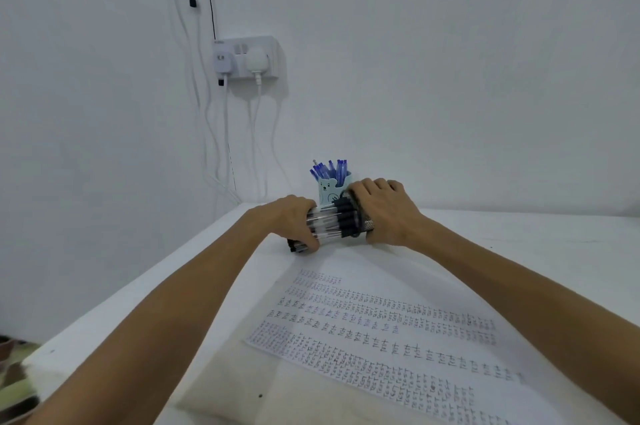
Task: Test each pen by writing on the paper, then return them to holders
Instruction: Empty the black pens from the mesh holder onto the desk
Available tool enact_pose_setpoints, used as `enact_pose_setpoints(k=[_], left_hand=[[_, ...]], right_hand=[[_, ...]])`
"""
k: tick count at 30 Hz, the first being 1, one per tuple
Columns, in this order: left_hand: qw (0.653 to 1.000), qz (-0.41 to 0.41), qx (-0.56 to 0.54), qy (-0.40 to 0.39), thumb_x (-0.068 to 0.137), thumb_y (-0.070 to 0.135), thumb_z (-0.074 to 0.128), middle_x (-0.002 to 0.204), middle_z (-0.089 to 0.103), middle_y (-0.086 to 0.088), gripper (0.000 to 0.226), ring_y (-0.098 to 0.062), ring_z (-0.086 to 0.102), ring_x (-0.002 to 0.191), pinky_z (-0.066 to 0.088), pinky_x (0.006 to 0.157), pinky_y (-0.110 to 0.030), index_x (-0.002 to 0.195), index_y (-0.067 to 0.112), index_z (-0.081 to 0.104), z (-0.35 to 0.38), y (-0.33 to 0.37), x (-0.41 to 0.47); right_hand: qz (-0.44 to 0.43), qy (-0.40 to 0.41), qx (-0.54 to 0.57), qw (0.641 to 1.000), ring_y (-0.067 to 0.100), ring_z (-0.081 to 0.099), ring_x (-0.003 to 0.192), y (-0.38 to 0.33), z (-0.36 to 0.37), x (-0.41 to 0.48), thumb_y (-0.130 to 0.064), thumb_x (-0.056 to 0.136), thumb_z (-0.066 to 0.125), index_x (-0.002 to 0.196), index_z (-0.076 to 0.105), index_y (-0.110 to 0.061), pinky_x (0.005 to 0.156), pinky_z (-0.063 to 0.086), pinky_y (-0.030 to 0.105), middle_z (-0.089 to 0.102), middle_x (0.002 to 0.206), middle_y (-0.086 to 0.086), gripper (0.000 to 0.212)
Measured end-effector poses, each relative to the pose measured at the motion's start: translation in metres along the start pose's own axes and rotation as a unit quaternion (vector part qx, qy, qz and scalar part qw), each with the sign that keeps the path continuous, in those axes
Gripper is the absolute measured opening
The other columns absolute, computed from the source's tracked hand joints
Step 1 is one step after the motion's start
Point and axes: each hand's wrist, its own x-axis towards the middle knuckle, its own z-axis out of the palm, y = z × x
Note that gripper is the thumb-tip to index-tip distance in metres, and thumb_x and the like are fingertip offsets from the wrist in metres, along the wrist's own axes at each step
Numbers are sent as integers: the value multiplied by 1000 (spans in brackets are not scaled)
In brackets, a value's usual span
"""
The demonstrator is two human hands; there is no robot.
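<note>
A bundle of several clear pens with black caps (334, 222) lies sideways just above the white table, half inside a dark mesh holder (364, 217) that is tipped on its side. My left hand (294, 222) grips the clear barrels at the left end. My right hand (384, 210) is wrapped over the holder. Behind them stands a light blue bear-print holder (329, 190) full of blue-capped pens (329, 170). A sheet of paper (381, 327) covered with rows of handwriting lies in front of me.
The white table (138, 314) meets the wall at the back; its left edge runs diagonally. A wall socket with plugs (247, 59) and hanging cables sits above left. A pale cushion-like pad (228, 386) lies under the paper's near corner.
</note>
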Motion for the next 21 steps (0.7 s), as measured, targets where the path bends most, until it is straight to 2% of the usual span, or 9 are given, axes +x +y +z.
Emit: enact_pose_setpoints(k=[2, 7, 11, 15, 19, 21], left_hand=[[1000, -6, -2, -24, 76, 30, 87, 92, 63, 6, 44, -14, 59, 80, 44, 64, -24, 107, 21, 56, -1, -2, -2], [999, -9, 0, -42, 75, 33, 87, 99, 66, 4, 46, -16, 61, 86, 49, 72, -28, 109, 21, 58, -1, -9, 1], [998, -20, -1, -65, 75, 37, 88, 102, 67, 3, 47, -15, 61, 86, 50, 73, -28, 108, 21, 59, 0, -10, 4], [995, -29, -21, -93, 77, 40, 89, 106, 66, 4, 50, -14, 61, 89, 48, 73, -24, 113, 21, 59, -3, -9, 4], [991, -30, -62, -113, 76, 46, 90, 112, 66, 5, 58, -11, 61, 94, 48, 77, -24, 118, 23, 56, -2, -7, 4], [991, -27, -68, -110, 77, 50, 88, 118, 63, 7, 61, -11, 59, 99, 45, 85, -26, 120, 26, 52, 0, -6, 4]], right_hand=[[9, -12, 7, 1000, 25, 51, 117, 10, 1, -3, -36, 64, 79, 142, 36, -22, 105, 38, 42, 51, 130, -1, 90], [49, -37, 30, 998, 29, 51, 118, 27, 6, -9, -34, 64, 79, 143, 33, -19, 105, 41, 41, 49, 133, 3, 93], [105, -31, 102, 989, 29, 50, 115, 41, 7, -11, -35, 66, 84, 144, 32, -17, 95, 45, 40, 48, 134, 5, 96], [158, -15, 200, 967, 30, 51, 114, 51, 7, -10, -32, 68, 85, 144, 31, -15, 92, 50, 44, 48, 135, 8, 96], [201, 20, 294, 934, 28, 52, 117, 56, 16, -7, -30, 73, 86, 145, 31, -9, 89, 45, 34, 50, 137, 11, 93], [239, 32, 349, 905, 25, 51, 117, 55, 19, -6, -31, 75, 87, 145, 30, -8, 90, 42, 30, 50, 135, 10, 93]])
